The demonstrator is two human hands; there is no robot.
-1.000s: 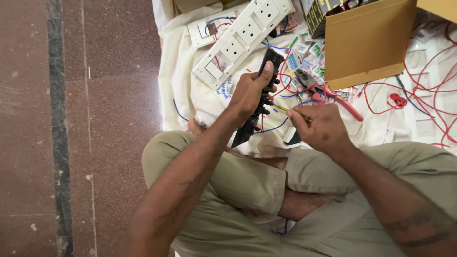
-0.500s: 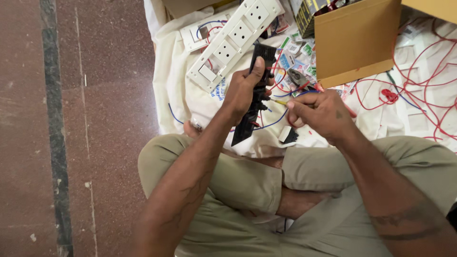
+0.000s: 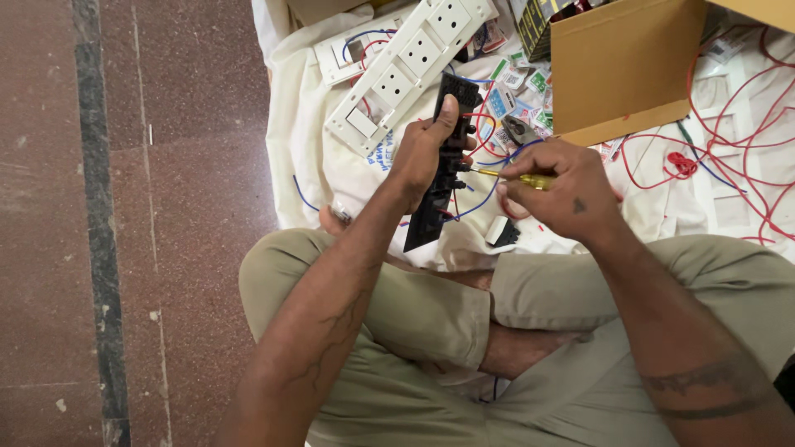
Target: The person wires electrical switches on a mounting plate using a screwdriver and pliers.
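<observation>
Left hand (image 3: 424, 153) clamped round long black switch panel (image 3: 439, 170), held upright over lap. Right hand (image 3: 563, 190) closed on yellow-handled screwdriver (image 3: 513, 176), tip at panel's side among red and blue wires (image 3: 489, 136). Behind: white socket strip (image 3: 410, 66) on cream cloth (image 3: 306, 124), cardboard box (image 3: 621, 66).

A makeshift floor workshop: socket panels (image 3: 411, 64), red wires (image 3: 729, 124) and a cardboard box (image 3: 621, 66) on cloth
</observation>
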